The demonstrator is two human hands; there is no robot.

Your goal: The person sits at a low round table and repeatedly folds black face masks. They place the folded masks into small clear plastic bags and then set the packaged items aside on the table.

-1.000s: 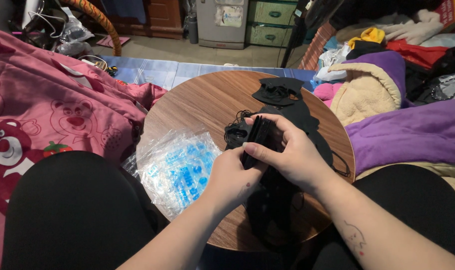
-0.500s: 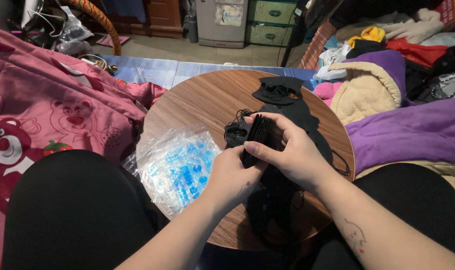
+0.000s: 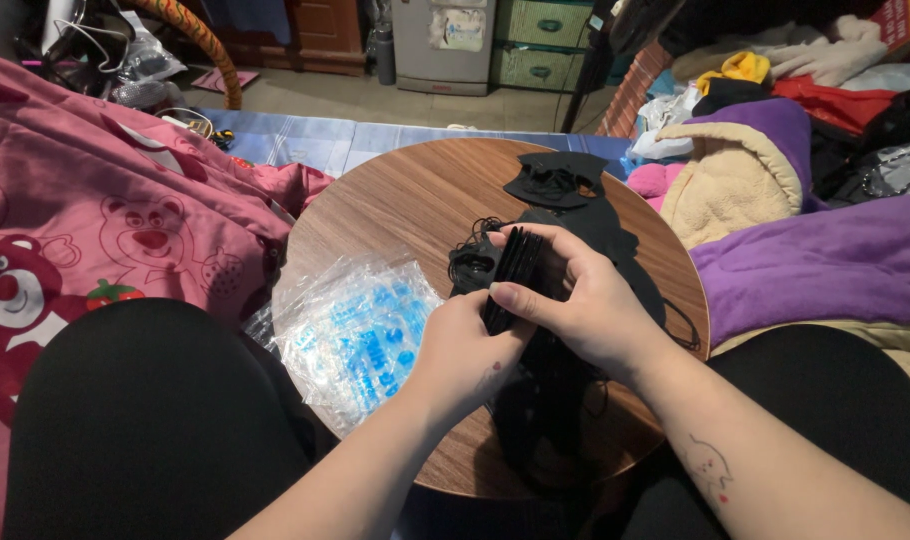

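Over the round wooden surface [image 3: 405,200], between a pink bear blanket [image 3: 95,220] and purple bedding [image 3: 825,260], my left hand [image 3: 465,350] and right hand [image 3: 585,300] both grip a black mask stack [image 3: 515,275] beside clear plastic bags [image 3: 360,330].

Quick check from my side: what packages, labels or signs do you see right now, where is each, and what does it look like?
Clear plastic bags: stacked on the round wooden table's left edge, beside the left hand; crinkled, see-through, blue print.
Paper sheet: stuck on the grey cabinet at the far wall; pale, rectangular, small picture, too small to make out.
No screens in view.
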